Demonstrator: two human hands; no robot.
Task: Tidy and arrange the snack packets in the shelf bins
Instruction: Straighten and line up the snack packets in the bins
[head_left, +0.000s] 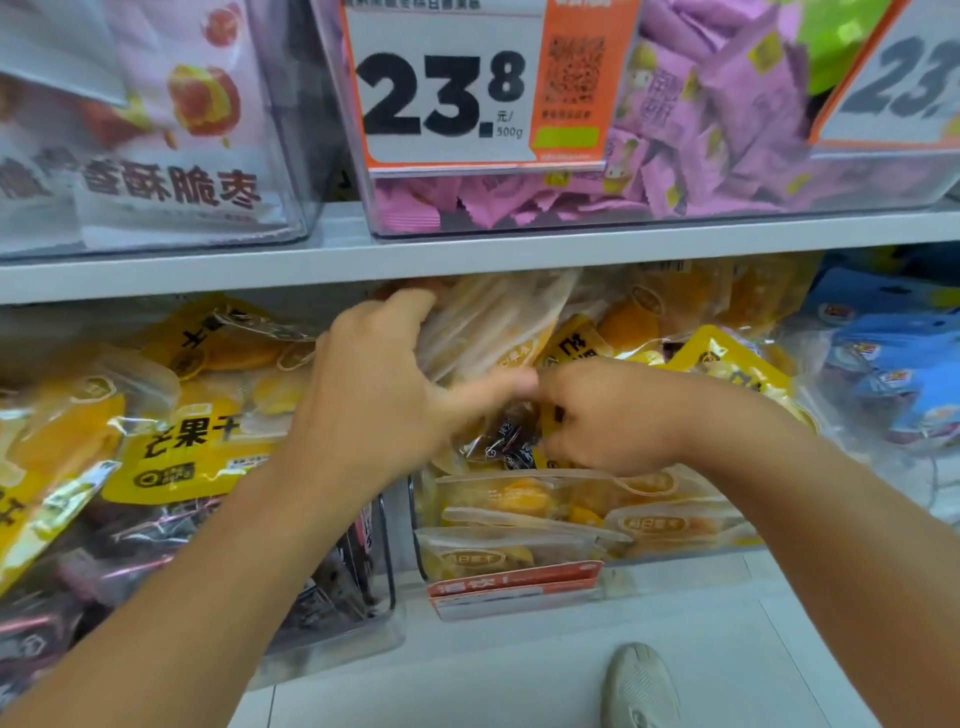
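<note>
Both hands reach into the lower shelf's clear middle bin (675, 551), which is full of yellow dried-fruit packets (587, 499). My left hand (384, 384) curls its fingers over the top of a stack of upright clear-and-yellow packets (488, 332), thumb stretched right. My right hand (602, 415) pinches a small dark-printed packet (498, 441) low between the two hands. The fingertips of the right hand are hidden behind that packet.
A left bin (363, 613) holds yellow mango packets (192, 441) over dark ones. Blue packets (893, 374) lie at right. Above the grey shelf board (467, 249), bins hold pink sweets (727, 130) and jujube bags (171, 130), with a 23.8 price tag (447, 88). A shoe (641, 686) stands on the floor.
</note>
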